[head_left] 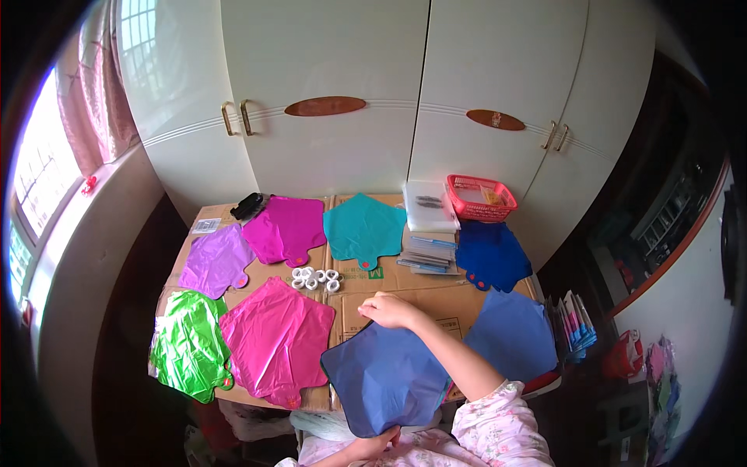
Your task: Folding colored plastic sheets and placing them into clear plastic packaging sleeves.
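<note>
A flat blue foil balloon, uninflated and many-cornered with a dark edge, lies slanting from the cardboard-covered table toward my lap. My left hand grips its lower edge, fingers partly hidden. Reaching across it, my right hand is at its upper corner with the fingers closed together; whether they pinch the foil is hidden. Another blue foil balloon lies to the right. On the left are pink, green and lilac ones. Magenta, teal and dark blue ones lie farther back.
Several small white rolls sit mid-table on the cardboard. Behind are stacked clear packets, a white stack, a red basket and a black object. Upright packets stand at the right edge. Cabinets back the table.
</note>
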{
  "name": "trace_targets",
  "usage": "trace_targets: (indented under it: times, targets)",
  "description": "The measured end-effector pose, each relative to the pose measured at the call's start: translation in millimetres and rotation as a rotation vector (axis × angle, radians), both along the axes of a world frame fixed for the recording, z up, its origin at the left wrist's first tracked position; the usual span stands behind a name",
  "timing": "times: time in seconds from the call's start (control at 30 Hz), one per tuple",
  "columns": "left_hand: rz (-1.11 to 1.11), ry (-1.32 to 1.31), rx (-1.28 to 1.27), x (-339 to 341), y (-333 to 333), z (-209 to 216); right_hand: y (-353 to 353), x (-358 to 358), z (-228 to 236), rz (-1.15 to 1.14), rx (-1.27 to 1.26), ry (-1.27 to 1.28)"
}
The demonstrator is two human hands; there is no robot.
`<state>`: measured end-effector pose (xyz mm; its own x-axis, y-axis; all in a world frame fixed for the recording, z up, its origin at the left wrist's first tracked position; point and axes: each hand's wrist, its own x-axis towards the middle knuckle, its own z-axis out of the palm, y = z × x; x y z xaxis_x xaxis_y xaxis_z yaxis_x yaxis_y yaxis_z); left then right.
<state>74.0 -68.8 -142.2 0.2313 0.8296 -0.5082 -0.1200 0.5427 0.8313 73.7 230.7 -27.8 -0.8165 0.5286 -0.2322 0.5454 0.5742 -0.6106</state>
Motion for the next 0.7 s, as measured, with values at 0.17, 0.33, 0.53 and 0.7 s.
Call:
trace_targets:
  times: [0.17,0.33,0.53,0.7]
  targets:
    - [0.138,-0.555,-0.359,-1.6,2.8,49.8,4.5,20.2,0.3,-0.034,0.252,-0.108]
    - [-0.008,-1.206,-0.375,-9.1,2.1,39.5,-2.3,29.0,16.5,-0.083,0.011,-0.067]
    - [0.194,-1.064,-0.495,-3.6,7.9,32.9,-1.3,46.1,-18.1,-0.301,0.069,0.346]
    - [0.163,-1.139,-0.452,-5.2,6.3,26.9,-15.6,64.7,10.1,-0.372,0.064,0.098]
